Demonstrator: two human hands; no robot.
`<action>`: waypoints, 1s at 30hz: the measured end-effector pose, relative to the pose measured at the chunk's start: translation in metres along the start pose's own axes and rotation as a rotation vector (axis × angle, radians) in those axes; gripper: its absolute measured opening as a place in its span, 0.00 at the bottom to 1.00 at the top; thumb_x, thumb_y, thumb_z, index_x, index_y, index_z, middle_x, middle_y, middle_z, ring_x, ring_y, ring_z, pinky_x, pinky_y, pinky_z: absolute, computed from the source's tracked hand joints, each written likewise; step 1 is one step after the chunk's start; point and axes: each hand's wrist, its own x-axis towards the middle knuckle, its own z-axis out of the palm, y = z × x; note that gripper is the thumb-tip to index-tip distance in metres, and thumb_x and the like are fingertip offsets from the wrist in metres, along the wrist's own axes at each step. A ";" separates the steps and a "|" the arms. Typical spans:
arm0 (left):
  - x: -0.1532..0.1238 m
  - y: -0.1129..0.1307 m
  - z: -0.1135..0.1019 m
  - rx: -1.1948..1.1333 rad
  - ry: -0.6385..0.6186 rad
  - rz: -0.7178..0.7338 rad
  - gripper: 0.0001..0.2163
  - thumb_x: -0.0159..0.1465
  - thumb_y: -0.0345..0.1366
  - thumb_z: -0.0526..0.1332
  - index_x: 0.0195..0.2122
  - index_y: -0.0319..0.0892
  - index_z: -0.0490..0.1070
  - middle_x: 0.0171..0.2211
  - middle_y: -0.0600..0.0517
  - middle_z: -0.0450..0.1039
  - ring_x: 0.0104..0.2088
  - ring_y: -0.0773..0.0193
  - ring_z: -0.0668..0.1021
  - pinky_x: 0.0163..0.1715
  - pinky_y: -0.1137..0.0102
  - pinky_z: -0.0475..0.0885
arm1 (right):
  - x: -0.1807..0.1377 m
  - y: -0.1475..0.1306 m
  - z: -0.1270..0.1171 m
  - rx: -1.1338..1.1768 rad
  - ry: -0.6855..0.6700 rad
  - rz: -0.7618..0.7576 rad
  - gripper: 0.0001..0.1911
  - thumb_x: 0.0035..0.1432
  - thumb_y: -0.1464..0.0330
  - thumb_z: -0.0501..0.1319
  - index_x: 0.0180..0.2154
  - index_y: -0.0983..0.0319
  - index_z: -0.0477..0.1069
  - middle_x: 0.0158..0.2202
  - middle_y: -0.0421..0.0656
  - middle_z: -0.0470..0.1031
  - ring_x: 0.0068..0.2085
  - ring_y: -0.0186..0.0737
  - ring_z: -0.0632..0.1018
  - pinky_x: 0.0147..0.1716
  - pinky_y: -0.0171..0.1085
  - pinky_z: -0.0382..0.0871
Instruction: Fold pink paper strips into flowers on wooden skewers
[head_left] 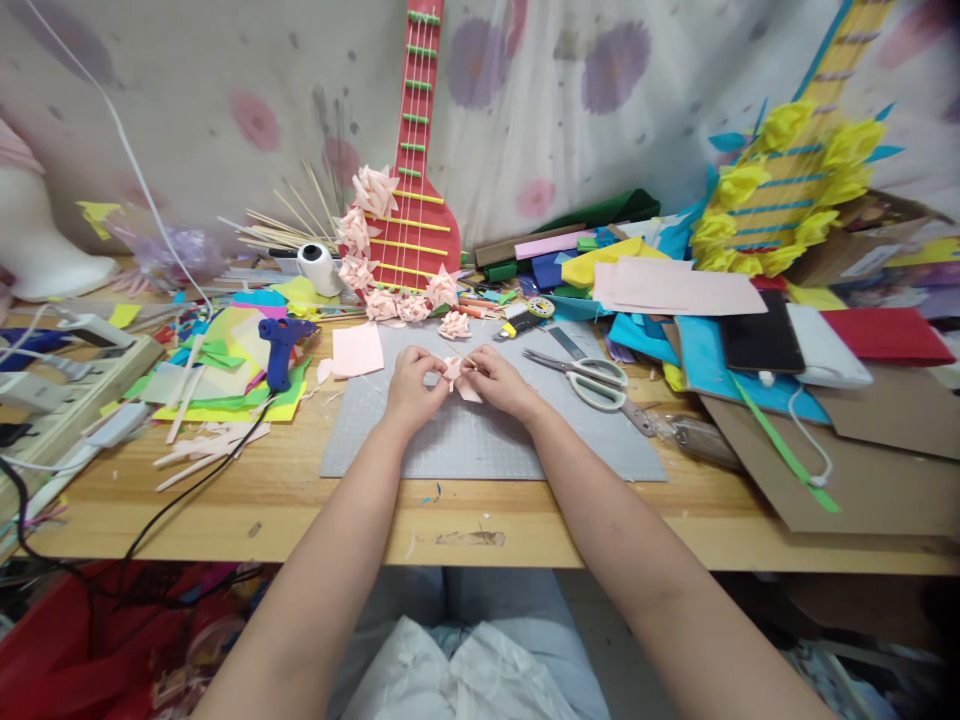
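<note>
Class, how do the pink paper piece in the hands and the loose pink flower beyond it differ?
The paper piece is held between the left hand and right hand; the loose flower rests untouched at the back of the mat. The hands partly cover the paper piece, while the loose flower shows uncovered. Both are pale pink.

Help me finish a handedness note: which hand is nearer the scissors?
Right. The right hand is to the left of the scissors, at the right side of the folded pink paper; the left hand is at the paper's left side, farther from them.
</note>
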 end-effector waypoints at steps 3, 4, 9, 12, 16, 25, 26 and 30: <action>0.001 -0.002 0.000 -0.003 0.015 -0.037 0.02 0.51 0.31 0.59 0.27 0.42 0.70 0.30 0.51 0.62 0.37 0.63 0.67 0.36 0.68 0.65 | 0.000 0.002 -0.001 0.054 -0.015 -0.013 0.06 0.54 0.70 0.52 0.29 0.63 0.67 0.31 0.40 0.61 0.34 0.32 0.66 0.37 0.33 0.59; 0.001 -0.003 0.000 -0.005 0.019 -0.048 0.02 0.51 0.31 0.59 0.27 0.42 0.70 0.30 0.51 0.62 0.37 0.63 0.67 0.36 0.68 0.65 | 0.000 0.003 -0.001 0.071 -0.019 -0.017 0.06 0.53 0.70 0.52 0.29 0.63 0.67 0.31 0.40 0.61 0.34 0.32 0.66 0.37 0.33 0.59; 0.002 -0.002 -0.001 -0.017 0.018 -0.049 0.02 0.50 0.30 0.59 0.26 0.42 0.70 0.30 0.51 0.61 0.37 0.63 0.67 0.36 0.68 0.65 | 0.000 0.006 -0.001 0.097 -0.021 -0.018 0.06 0.53 0.70 0.53 0.29 0.63 0.68 0.31 0.40 0.61 0.34 0.32 0.66 0.37 0.33 0.59; 0.001 -0.001 -0.003 -0.030 -0.002 -0.042 0.03 0.50 0.29 0.59 0.26 0.41 0.69 0.31 0.51 0.61 0.37 0.63 0.67 0.36 0.68 0.65 | -0.001 0.005 -0.001 0.090 -0.027 -0.007 0.06 0.53 0.69 0.54 0.29 0.64 0.68 0.31 0.40 0.61 0.34 0.31 0.66 0.36 0.33 0.59; 0.001 0.000 -0.004 -0.077 -0.054 -0.009 0.02 0.52 0.32 0.59 0.28 0.41 0.69 0.31 0.51 0.61 0.37 0.64 0.67 0.36 0.68 0.65 | -0.001 0.002 -0.004 0.054 -0.045 0.014 0.07 0.52 0.68 0.55 0.30 0.64 0.69 0.32 0.40 0.61 0.33 0.31 0.66 0.35 0.32 0.59; 0.001 -0.002 -0.003 -0.054 -0.071 -0.002 0.02 0.53 0.32 0.59 0.25 0.41 0.69 0.30 0.52 0.61 0.36 0.64 0.67 0.40 0.67 0.63 | 0.000 -0.004 -0.014 -0.210 0.059 0.035 0.14 0.59 0.63 0.44 0.33 0.62 0.64 0.32 0.40 0.68 0.33 0.33 0.67 0.32 0.31 0.56; 0.001 -0.002 -0.003 -0.044 -0.063 -0.002 0.02 0.53 0.32 0.59 0.26 0.41 0.70 0.30 0.51 0.62 0.36 0.64 0.67 0.40 0.67 0.63 | -0.001 -0.007 -0.014 -0.269 0.036 0.057 0.14 0.59 0.63 0.44 0.33 0.61 0.64 0.32 0.40 0.69 0.33 0.33 0.67 0.31 0.31 0.55; 0.001 -0.003 -0.002 -0.018 -0.033 -0.024 0.03 0.53 0.34 0.59 0.27 0.42 0.71 0.30 0.51 0.62 0.36 0.63 0.67 0.40 0.66 0.63 | -0.004 -0.018 -0.013 -0.479 -0.013 0.189 0.13 0.59 0.62 0.45 0.35 0.60 0.65 0.32 0.41 0.72 0.32 0.34 0.69 0.26 0.32 0.51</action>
